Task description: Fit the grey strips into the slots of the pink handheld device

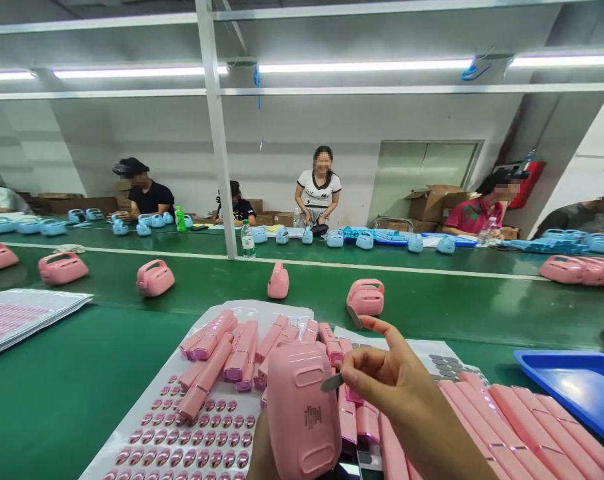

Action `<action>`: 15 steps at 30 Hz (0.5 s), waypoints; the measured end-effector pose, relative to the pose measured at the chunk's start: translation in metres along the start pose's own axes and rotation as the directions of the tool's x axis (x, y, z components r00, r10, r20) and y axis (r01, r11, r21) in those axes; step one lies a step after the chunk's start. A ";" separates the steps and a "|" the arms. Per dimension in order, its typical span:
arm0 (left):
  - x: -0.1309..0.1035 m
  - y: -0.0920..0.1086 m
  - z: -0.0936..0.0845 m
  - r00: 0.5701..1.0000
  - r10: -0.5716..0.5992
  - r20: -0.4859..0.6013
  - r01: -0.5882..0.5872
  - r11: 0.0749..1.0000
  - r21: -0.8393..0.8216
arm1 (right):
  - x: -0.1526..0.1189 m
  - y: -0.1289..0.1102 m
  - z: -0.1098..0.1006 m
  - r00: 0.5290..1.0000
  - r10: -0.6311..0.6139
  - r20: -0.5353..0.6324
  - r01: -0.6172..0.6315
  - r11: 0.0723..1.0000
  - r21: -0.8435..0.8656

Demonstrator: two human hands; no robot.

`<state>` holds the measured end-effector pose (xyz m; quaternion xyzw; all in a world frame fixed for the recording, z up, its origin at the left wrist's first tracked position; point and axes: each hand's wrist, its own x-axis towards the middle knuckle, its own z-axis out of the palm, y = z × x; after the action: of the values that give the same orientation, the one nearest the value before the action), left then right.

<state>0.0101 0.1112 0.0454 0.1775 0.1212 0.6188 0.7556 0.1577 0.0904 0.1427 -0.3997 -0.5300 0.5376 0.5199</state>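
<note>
2 hands are seen at the near edge of a green desk. A pink case is held upright from below by the left hand, which is mostly hidden behind it, fingers closed on its base. Tweezers are pinched in the right hand, their tip touching the case's upper right edge. Beneath the case, a sheet of oval pink stickers is spread, with a heap of pink bars lying across its far end. More pink bars are lined up to the right, near a blue tray. 5 finished pink cases, one of them left of centre, are spaced along the conveyor belt behind. Beyond the belt, several people are seated or standing at a desk lined with blue cases.
</note>
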 end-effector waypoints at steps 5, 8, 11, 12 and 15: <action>-0.007 -0.007 -0.004 0.995 -0.102 -0.005 0.102 0.994 0.046 | -0.016 0.002 0.017 0.996 0.020 -0.090 -0.016 0.999 0.044; -0.014 -0.013 -0.010 0.990 -0.143 -0.009 0.143 0.988 0.060 | -0.018 0.001 0.017 0.990 0.001 -0.140 0.001 1.000 0.014; -0.014 -0.016 -0.013 0.988 -0.151 -0.016 0.151 0.987 0.058 | -0.019 0.003 0.016 0.994 -0.021 -0.104 0.018 0.999 -0.030; -0.013 -0.015 -0.013 0.989 -0.150 -0.017 0.151 0.987 0.056 | -0.019 0.004 0.016 0.995 -0.023 -0.094 0.019 0.999 -0.043; -0.008 -0.013 -0.011 0.989 -0.147 -0.012 0.147 0.988 0.053 | -0.022 0.005 0.019 0.991 -0.027 -0.133 0.021 0.999 -0.049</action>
<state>0.0159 0.1022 0.0295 0.1857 0.1537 0.5588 0.7935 0.1419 0.0665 0.1375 -0.4404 -0.5116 0.4907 0.5510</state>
